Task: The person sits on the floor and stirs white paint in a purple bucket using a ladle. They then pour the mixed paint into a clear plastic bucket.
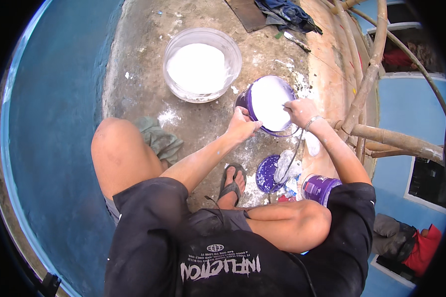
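Observation:
A purple bucket [243, 100] full of smooth white material [270, 101] stands tilted on the floor in front of me. My left hand [244, 124] is closed on its near left rim, thumb on top. Over the right rim, my right hand [302, 112] has its fingers pinched at the edge of the white material; a small dark bit shows at the fingertips, too small to name. Whether the white stuff is powder or paste I cannot tell. Farther left sits a wide translucent tub [234, 49] with a white heap [197, 67] inside.
By my sandalled foot lie a purple lid [265, 177] and a crumpled plastic bag [285, 167]. Another purple bucket [321, 188] stands near my right knee. A greenish cloth [158, 141] lies by my left leg. Bamboo poles [366, 79] rise at right; a blue wall [59, 123] runs along the left.

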A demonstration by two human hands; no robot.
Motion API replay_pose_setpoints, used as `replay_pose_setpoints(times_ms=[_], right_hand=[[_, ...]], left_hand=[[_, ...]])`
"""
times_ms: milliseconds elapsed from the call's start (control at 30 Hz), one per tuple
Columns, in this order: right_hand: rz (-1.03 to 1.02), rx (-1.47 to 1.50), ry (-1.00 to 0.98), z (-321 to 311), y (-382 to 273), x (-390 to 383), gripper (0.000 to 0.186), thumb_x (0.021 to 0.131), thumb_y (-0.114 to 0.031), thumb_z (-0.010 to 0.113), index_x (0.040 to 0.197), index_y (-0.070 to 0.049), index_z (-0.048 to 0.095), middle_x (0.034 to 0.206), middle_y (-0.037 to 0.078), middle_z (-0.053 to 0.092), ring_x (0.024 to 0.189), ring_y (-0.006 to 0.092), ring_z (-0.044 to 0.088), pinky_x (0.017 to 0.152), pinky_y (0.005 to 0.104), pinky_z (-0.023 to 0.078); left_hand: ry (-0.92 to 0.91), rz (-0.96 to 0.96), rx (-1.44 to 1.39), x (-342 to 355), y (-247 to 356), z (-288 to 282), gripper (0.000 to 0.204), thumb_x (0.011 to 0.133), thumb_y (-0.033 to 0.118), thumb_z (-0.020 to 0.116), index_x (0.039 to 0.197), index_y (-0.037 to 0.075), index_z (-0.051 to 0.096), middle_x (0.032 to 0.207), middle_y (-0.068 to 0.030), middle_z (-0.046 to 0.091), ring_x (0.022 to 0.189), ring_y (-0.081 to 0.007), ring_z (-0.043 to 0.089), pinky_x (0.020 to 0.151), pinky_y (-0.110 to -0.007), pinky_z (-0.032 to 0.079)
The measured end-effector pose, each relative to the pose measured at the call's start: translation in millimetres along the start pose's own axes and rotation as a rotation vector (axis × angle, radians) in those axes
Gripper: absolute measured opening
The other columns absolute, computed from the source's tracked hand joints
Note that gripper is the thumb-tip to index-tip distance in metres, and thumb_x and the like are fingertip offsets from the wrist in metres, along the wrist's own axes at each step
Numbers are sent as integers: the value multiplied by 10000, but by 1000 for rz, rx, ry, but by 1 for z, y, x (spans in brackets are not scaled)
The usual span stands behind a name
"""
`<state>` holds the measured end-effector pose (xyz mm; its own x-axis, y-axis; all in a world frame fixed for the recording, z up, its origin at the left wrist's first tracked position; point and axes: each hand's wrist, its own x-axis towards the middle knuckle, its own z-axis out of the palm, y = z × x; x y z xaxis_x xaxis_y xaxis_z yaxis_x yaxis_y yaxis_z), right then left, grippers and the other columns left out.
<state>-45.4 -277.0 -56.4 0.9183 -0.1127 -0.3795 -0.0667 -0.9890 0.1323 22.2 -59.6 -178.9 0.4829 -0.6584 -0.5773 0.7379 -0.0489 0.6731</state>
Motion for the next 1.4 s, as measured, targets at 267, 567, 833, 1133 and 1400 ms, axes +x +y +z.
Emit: replay_pose_setpoints(times_ms=[267,567,833,1133,1400], right_hand=[[513,848,-201,21,12,-15,254,929,-237,721,1032,-22,810,571,22,574,500,115,510,482,319,384],[720,1368,-55,14,-27,-25,198,979,-204,692,894,-55,789,538,-50,454,415,50,310,409,265,193],[242,435,17,-87,-27,-50,260,944,-235,692,1046,-14,783,805,205,722,733,306,712,713,393,543],[209,449,-75,-38,-22,-34,278,942,-274,682,1042,-36,786,828,202,730,774,338,720,741,428,554],[386,842,60,-51,1,-68,314,982,-273,677,1074,8,783,869,93,776,816,149,683,808,326,531]], left_hand=[[-24,75,24,15,-17,0,455,855,-42,746,1120,35,385,833,-106,639,675,-190,669,559,-329,551],[-63,40,22,14,-11,-2,463,858,-31,752,1120,30,375,835,-109,643,681,-180,662,571,-327,552],[-3,46,104,9,-5,1,496,862,17,782,1129,30,364,902,-117,655,725,-160,665,583,-316,554],[10,5,98,1,11,3,450,874,-1,769,1104,31,383,865,-115,664,694,-161,667,587,-316,552],[1,-32,125,-2,18,2,454,881,4,764,1111,27,374,849,-121,661,714,-175,688,582,-319,559]])
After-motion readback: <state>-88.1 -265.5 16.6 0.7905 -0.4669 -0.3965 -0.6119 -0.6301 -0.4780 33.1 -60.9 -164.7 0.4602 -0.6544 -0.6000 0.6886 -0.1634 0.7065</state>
